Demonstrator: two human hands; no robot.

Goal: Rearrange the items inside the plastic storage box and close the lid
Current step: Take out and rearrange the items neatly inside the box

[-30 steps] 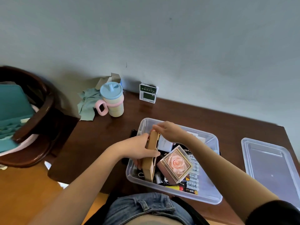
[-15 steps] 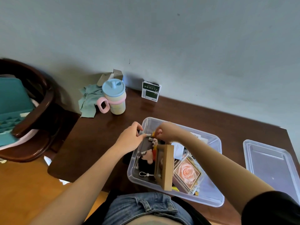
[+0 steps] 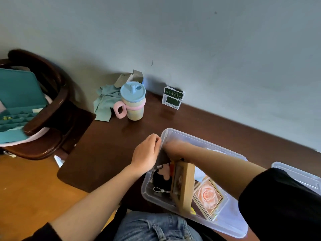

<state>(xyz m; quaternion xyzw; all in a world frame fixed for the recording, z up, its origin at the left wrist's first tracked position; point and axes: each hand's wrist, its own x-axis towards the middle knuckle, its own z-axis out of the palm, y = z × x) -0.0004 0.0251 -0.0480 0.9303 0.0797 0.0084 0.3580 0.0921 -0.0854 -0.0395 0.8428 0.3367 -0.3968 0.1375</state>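
Observation:
The clear plastic storage box point(image 3: 199, 138) sits at the table's near edge, uncovered. Its clear lid point(image 3: 298, 173) lies flat on the table to the right. My left hand point(image 3: 147, 153) curls over the box's left wall near the far corner. My right hand point(image 3: 175, 147) reaches down into that same corner; it is blurred and what it holds is hidden. Inside the box, a wooden frame point(image 3: 184, 187) stands on edge. A rose-printed box point(image 3: 207, 197) leans to the frame's right, and a black and pink soft toy point(image 3: 162, 178) lies to its left.
A pastel cup with a blue lid point(image 3: 132, 101), a green cloth point(image 3: 104, 103) and a small green-and-white packet point(image 3: 172, 98) stand by the wall. A dark wooden chair point(image 3: 52, 101) holding a teal tray point(image 3: 15, 101) is at the left.
The wooden frame went from both hands to standing on edge in the box. Both hands moved to the box's far left corner. The rose box shifted right.

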